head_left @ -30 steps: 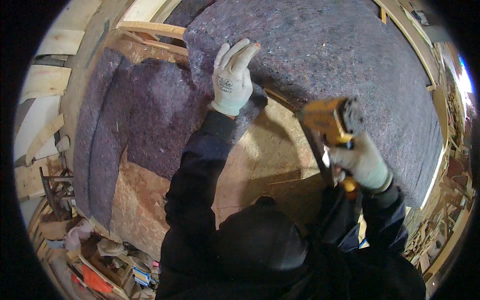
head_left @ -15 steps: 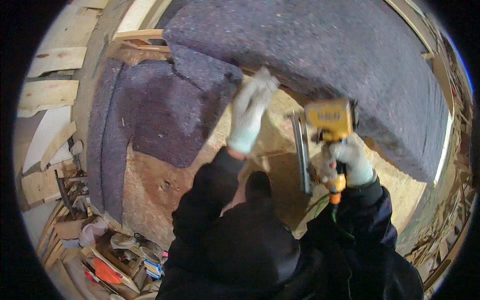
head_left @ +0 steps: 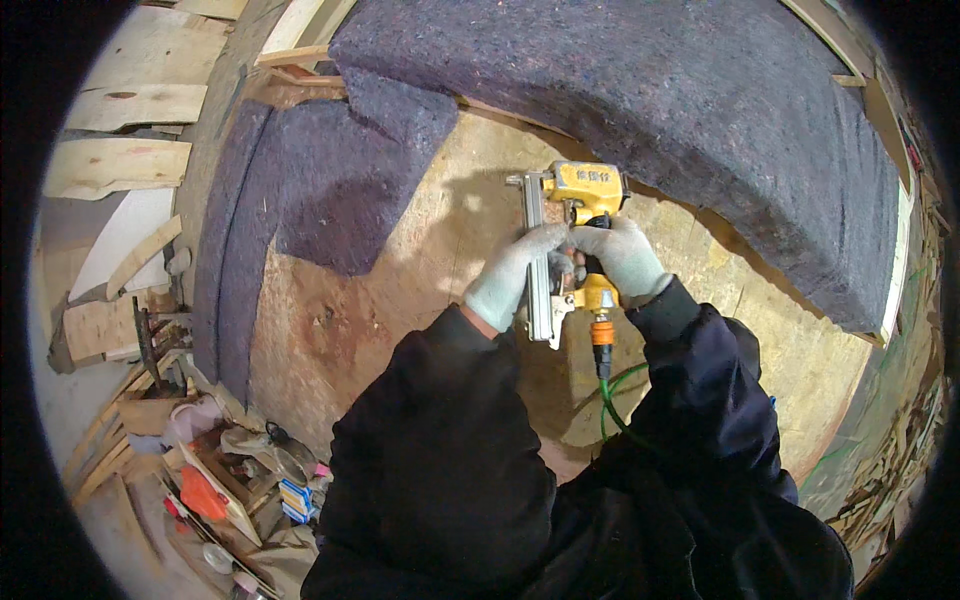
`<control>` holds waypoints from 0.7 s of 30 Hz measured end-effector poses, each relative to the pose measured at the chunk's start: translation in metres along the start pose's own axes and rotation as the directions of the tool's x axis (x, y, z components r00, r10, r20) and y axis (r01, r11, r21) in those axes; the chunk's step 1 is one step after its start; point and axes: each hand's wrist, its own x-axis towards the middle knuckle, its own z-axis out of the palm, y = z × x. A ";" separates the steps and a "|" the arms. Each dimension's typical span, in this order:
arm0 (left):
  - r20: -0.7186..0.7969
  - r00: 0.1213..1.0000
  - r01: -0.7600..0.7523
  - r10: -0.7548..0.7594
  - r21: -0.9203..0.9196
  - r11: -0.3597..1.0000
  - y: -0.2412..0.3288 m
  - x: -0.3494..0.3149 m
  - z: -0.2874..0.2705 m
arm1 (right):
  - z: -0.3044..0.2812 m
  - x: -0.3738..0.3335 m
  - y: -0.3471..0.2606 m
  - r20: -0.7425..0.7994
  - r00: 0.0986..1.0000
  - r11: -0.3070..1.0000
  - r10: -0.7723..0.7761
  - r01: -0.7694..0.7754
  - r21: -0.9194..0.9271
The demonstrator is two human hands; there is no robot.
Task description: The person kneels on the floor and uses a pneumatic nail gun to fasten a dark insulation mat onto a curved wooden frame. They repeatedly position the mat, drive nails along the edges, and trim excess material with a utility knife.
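Observation:
In the middle of the head view, a yellow air staple gun [head_left: 590,184] with a long silver magazine is held over a wooden board [head_left: 440,250]. My right hand [head_left: 625,258], in a white knit glove with bare fingertips, wraps round its black handle. From the other side my left hand [head_left: 515,275], gloved alike, closes across the magazine, its fingertips meeting the right hand's. A green air hose [head_left: 610,405] runs from the orange coupling at the handle's base towards my right sleeve. Grey-purple felt [head_left: 340,180] lies over the board's left part.
A bulky frame covered in the same felt [head_left: 640,90] spans the far side, with bare wood strips at its edges. Boards and offcuts [head_left: 120,165] lie on the left. A jumble of containers, a blue box [head_left: 297,500] and scraps sits lower left; wood scraps [head_left: 890,460] are piled on the right.
My left hand has come down from the felt's edge onto the staple gun. The gun has shifted left and upwards in my right hand. The felt flap now lies farther from the middle.

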 end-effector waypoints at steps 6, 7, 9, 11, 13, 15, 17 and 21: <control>0.026 0.975 -0.221 0.221 0.235 0.947 -0.005 -0.015 0.018 | 0.001 -0.008 0.003 -0.084 0.995 0.997 -0.060 0.064 0.049; 0.024 0.969 -0.245 0.248 0.260 0.934 -0.005 -0.020 0.024 | 0.000 -0.010 -0.001 -0.090 0.993 0.995 -0.073 0.078 0.054; 0.050 0.944 -0.327 0.327 0.285 0.901 -0.002 -0.028 0.040 | -0.003 -0.014 -0.009 -0.106 0.987 0.990 -0.121 0.128 0.066; 0.131 0.925 -0.379 0.358 0.411 0.829 0.006 -0.037 0.052 | -0.006 -0.014 -0.017 -0.106 0.978 0.970 -0.181 0.195 0.142; 0.137 0.924 -0.376 0.357 0.495 0.783 0.011 -0.045 0.063 | -0.011 -0.011 -0.022 -0.071 0.977 0.967 -0.201 0.209 0.143; 0.208 0.948 -0.319 0.243 0.582 0.748 0.018 -0.061 0.064 | -0.019 -0.010 -0.026 0.134 0.970 0.907 -0.205 0.137 0.397; 0.345 0.915 -0.386 0.207 0.608 0.694 0.020 -0.071 0.064 | -0.026 -0.006 -0.029 0.198 0.962 0.838 -0.186 0.050 0.544; 0.421 0.899 -0.386 0.123 0.628 0.676 0.019 -0.077 0.062 | -0.036 -0.006 -0.032 0.247 0.949 0.775 -0.195 -0.005 0.632</control>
